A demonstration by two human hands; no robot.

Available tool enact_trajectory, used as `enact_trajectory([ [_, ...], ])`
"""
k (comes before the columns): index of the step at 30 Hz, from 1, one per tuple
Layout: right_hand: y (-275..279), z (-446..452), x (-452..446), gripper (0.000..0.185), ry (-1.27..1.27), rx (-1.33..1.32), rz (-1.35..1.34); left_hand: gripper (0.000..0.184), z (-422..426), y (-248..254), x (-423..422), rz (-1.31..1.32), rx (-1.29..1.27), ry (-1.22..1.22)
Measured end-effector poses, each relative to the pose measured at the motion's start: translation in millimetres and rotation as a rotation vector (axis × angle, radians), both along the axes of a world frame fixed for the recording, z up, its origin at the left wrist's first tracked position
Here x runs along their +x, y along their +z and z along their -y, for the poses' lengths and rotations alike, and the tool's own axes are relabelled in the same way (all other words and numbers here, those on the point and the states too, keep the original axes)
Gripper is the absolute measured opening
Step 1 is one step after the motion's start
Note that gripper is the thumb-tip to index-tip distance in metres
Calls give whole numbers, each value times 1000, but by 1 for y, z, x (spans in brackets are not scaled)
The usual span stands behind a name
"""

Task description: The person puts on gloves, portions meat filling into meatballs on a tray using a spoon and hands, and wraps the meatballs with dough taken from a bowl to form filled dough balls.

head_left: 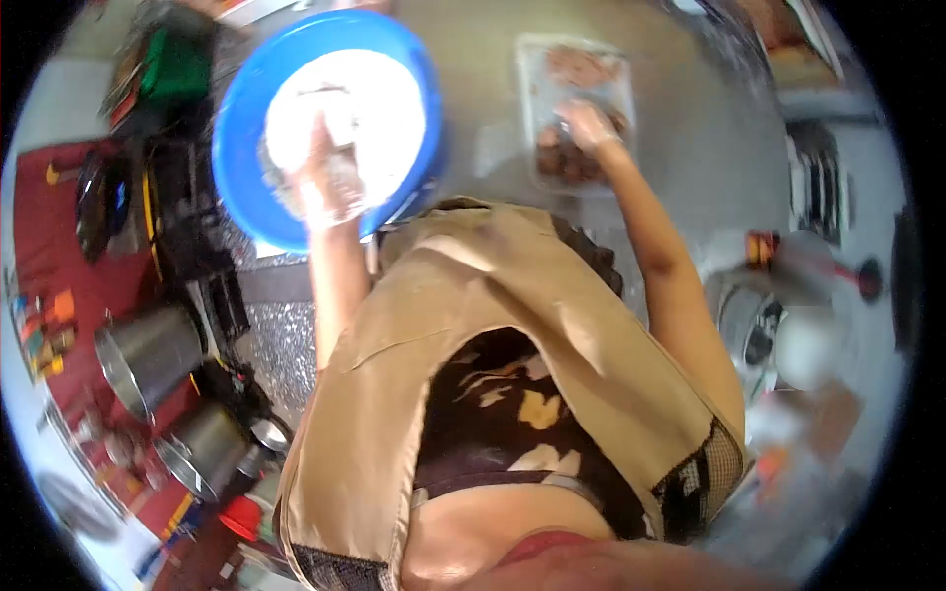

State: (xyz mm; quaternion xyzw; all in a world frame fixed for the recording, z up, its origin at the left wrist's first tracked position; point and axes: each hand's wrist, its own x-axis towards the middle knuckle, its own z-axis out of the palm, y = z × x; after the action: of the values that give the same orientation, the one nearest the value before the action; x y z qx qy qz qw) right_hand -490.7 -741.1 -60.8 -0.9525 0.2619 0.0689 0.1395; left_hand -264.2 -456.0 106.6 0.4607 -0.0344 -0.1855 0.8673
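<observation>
My left hand [325, 177], in what looks like a clear plastic glove, is inside a blue basin [229, 148]. White powder like flour [384, 108] fills much of the basin and clings around the fingers. Blur and powder hide whether those fingers grip anything. Over a white rectangular tray [527, 89] to the right is my right hand [586, 125], which also looks gloved. Its fingers are drawn together at the brown, meat-like pieces [567, 163] in the tray's near part. Paler brown pieces [581, 67] lie at the far end.
Both containers rest on a grey metal table [690, 148]. Tall metal pots [153, 360] stand to the lower left, near a dark red surface [49, 217]. A green crate-like thing [177, 64] is at the upper left. Blurred pans and bowls [759, 330] are on the right.
</observation>
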Motion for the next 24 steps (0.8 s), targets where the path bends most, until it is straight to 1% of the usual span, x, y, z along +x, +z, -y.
enact_trajectory([
  [1,1,2,3,23,-54,31,69,36,5,11,-8,-23,13,-8],
  [2,3,5,4,24,-157,180,257,41,3,-5,-2,21,-52,-82],
  [3,7,9,9,26,-260,334,434,45,4,-7,-6,27,-63,-94],
  [4,24,1,27,30,-526,581,576,43,4,-3,-10,11,-153,-111],
  [5,42,-8,37,31,-573,791,737,43,2,-3,-11,10,-160,-103],
  [6,81,-28,49,33,-632,1006,891,42,1,-5,-11,3,-161,-103],
  [8,133,-66,73,40,-430,1325,1070,42,1,-12,-9,19,-141,-84],
  [10,175,-105,96,43,-234,1361,1101,41,4,-15,-7,43,-132,-76],
  [12,193,-130,112,44,-95,1502,1071,41,6,-15,-7,49,-93,-22],
  [14,199,-155,124,42,7,1435,1149,42,7,-14,-7,59,-77,-13],
  [15,206,-167,128,43,94,1452,1231,43,7,-14,-7,68,-56,-6],
  [16,210,-178,133,36,36,1307,1225,43,5,-13,-6,70,-60,-1],
  [17,211,-184,138,36,43,1307,1222,45,1,-12,-5,60,-106,-62],
  [18,209,-190,141,29,30,941,1238,48,-3,-11,-7,49,-150,-126],
  [19,208,-192,143,22,17,577,1228,54,-7,2,-15,-9,-234,-199],
  [20,208,-193,144,22,18,577,1228,54,-11,11,-18,-9,-234,-198],
  [22,206,-194,143,27,101,-12,1022,64,-17,21,-21,-63,-538,-375],
  [23,204,-195,145,27,98,-11,995,71,-16,23,-25,68,-329,-333],
  [24,202,-193,146,27,95,-12,992,71,-15,23,-26,65,-330,-335],
])
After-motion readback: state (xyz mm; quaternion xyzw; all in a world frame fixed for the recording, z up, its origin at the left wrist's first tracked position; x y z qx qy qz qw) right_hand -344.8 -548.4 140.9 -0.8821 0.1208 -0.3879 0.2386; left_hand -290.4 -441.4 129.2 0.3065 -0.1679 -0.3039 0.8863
